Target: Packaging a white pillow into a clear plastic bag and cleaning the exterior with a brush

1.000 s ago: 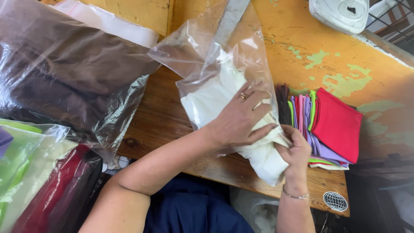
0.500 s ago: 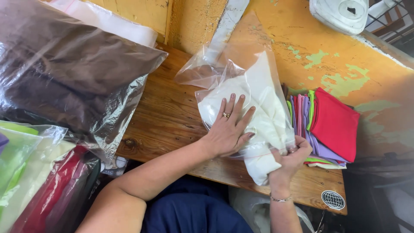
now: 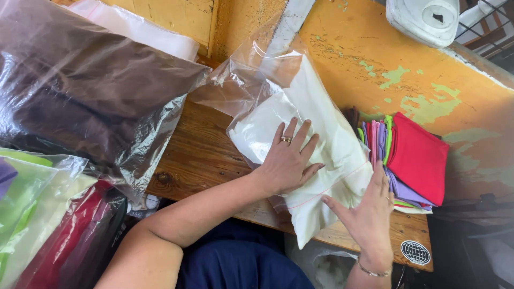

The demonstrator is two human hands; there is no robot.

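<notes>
- Letting go of the near end of the white cloth (image 3: 316,134), your right hand (image 3: 369,214) has opened since a moment ago: then it was closed around the bundle's tail, now it is flat, fingers (image 3: 379,179) spread and straight, its palm against the right side of the clear plastic bag (image 3: 257,80).
- Your left hand (image 3: 286,160) has kept its place flat on top of the bag, fingers fanned out, a ring on one of them, pressing the bundle down onto the bench (image 3: 203,155).
- The cloth sits further inside the bag than before; only a short tail hangs past the bag's mouth and over the near edge of the bench. Judging from that, the stuffing looks nearly done and the hands have turned to smoothing and pressing.
- The bag is thin, glossy and crinkled, with a faint red line near its mouth; its far end stands loose and empty against the wall.
- The cloth is soft, matte and creamy white, bunched into a long lump.
- Just right of it lies a stack of folded coloured cloths (image 3: 412,155), red on top.
- At far left rests a large bag of dark brown fabric (image 3: 85,101).
</notes>
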